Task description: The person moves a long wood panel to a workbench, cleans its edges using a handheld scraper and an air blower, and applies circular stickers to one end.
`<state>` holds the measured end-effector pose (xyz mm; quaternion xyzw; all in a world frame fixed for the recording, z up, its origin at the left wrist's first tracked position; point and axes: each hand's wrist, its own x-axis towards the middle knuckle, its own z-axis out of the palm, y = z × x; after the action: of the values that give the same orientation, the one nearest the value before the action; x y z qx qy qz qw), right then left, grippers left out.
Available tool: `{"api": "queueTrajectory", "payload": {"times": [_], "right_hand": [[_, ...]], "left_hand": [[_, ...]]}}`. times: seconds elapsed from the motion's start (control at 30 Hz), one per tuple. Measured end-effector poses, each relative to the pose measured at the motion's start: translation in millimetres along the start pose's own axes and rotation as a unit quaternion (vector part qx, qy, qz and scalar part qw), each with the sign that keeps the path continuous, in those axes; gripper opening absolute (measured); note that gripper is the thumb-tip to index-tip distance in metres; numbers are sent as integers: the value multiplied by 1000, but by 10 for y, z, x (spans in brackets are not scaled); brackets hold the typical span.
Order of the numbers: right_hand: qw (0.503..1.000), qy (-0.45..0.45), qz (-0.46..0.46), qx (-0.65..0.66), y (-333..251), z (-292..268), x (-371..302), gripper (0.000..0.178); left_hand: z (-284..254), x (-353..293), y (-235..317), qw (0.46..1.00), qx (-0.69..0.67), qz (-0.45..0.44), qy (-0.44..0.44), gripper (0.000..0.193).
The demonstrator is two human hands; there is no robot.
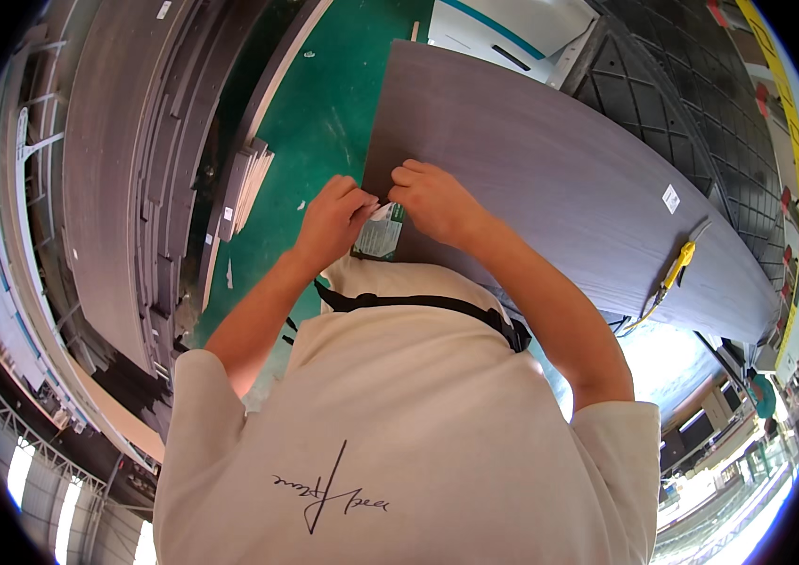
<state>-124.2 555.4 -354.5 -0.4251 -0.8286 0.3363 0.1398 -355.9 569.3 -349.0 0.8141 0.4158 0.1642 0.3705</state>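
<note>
A large dark grey-brown wood-grain panel (531,169) lies in front of me and stretches to the right. At its near left corner is a small green-and-white printed packet (380,234), with a crumpled whitish bit at its top. My left hand (329,221) is closed, thumb and fingers pinching at that top end. Just right of it, my right hand (432,201) is closed too, its curled fingers pinching close to the same end. The fingertips nearly meet, and they hide exactly how each one grips the packet. A white label (671,198) sticks to the panel farther right.
A yellow air blow gun (677,266) with a hose lies on the panel at right. Stacked dark boards (126,188) stand left, beside several thin strips (251,193) and the green floor (319,113). A black gridded surface (668,113) is beyond. A person (763,395) is far right.
</note>
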Motion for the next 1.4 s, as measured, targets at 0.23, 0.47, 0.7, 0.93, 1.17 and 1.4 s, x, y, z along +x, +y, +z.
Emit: {"api": "queueTrajectory", "payload": {"times": [0.23,0.47,0.7,0.93,1.17,1.4], "right_hand": [[998,-48,-25,-23,-72,7,134,7],[998,62,11,22,-4,116,-17,5],[990,120,77,9,78,35,-309,8],[979,185,85,10,-88,170,-336,9],[982,167,88,8,-192,219,-271,9],[989,130,67,9,-235,264,-151,8]], "left_hand": [[-40,-151,48,999,21,-29,14,11],[-89,49,71,997,81,14,6,11],[22,478,77,992,53,92,-61,11],[-60,454,107,991,35,101,-87,12],[-129,371,4,989,34,88,-113,12],[-187,201,-97,991,47,62,-112,11]]}}
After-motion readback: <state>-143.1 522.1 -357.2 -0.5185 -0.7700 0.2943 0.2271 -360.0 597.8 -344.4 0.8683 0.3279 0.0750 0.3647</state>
